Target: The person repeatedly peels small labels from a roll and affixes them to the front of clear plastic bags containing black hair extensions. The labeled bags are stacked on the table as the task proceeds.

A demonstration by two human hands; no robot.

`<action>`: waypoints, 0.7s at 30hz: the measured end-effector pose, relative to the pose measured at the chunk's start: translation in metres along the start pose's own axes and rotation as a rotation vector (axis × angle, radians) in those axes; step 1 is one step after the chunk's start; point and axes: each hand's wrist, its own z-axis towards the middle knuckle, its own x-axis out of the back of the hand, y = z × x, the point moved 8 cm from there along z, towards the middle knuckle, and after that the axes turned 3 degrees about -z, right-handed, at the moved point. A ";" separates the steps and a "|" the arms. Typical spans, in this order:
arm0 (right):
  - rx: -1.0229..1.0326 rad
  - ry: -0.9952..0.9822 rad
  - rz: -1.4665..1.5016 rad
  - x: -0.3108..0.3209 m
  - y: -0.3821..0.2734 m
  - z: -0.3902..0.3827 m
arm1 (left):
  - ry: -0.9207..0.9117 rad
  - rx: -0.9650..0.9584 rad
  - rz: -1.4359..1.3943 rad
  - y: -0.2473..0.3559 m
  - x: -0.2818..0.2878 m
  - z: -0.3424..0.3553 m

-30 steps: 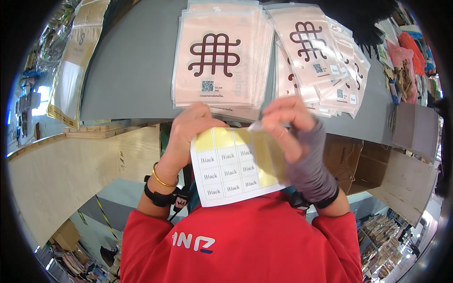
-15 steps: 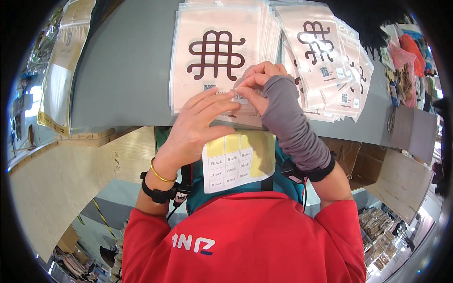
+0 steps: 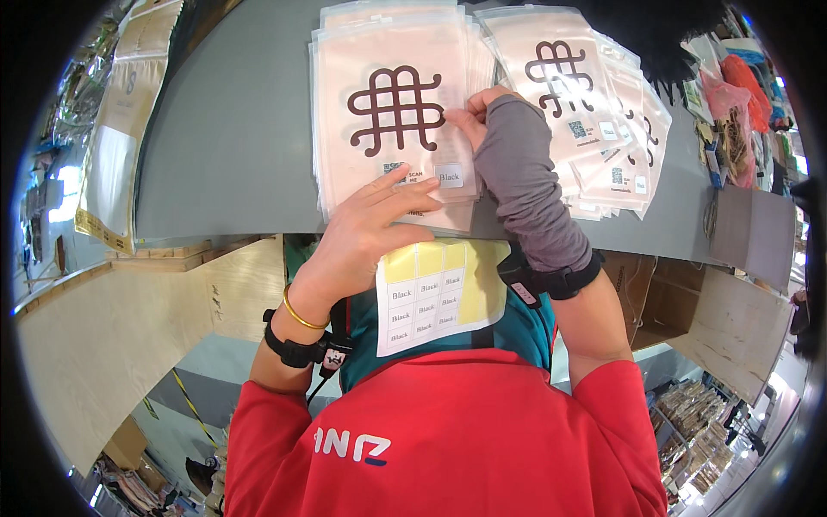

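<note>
A stack of pinkish zip bags [image 3: 379, 52], each with a dark looped emblem, lies on the table before me. A small white label [image 3: 449, 176] sits flat near the lower right of the top bag. My left hand [image 3: 366, 220] lies open over that bag's lower edge, fingers stretched and resting on it. At the bag's right edge, my right hand [image 3: 487, 116] in a grey sleeve has thumb and fingers closed in a pinch; its fingertips are partly hidden. Below the table edge hangs a label sheet [image 3: 420, 308], part of its yellow backing bare.
More zip bags [image 3: 573, 95] lie fanned out at the right, small labels on several. The grey table [image 3: 233, 129] runs across. A gold-edged package [image 3: 116, 146] is at the far left. Plastic-wrapped items [image 3: 732, 121] stand at the far right, with a wooden compartment [image 3: 672, 306] below.
My right hand has let go of the label, which now lies on the bag, and moved up to the bag's right edge. My left hand stays at the lower edge.
</note>
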 end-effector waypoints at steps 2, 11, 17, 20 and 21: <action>0.023 0.009 -0.008 0.006 -0.004 0.000 | 0.013 -0.008 -0.015 0.004 0.002 -0.002; 0.157 0.345 -0.042 0.088 0.061 0.010 | -0.049 0.271 -0.206 0.005 0.007 -0.024; 0.098 0.368 -0.656 0.144 0.066 0.009 | 0.033 0.346 -0.289 0.000 0.001 -0.020; 0.243 -0.045 0.080 0.108 0.012 -0.060 | 0.071 0.353 -0.286 0.002 -0.005 -0.013; 0.394 -0.151 0.138 0.093 -0.016 -0.093 | 0.086 0.374 -0.296 0.001 -0.008 -0.011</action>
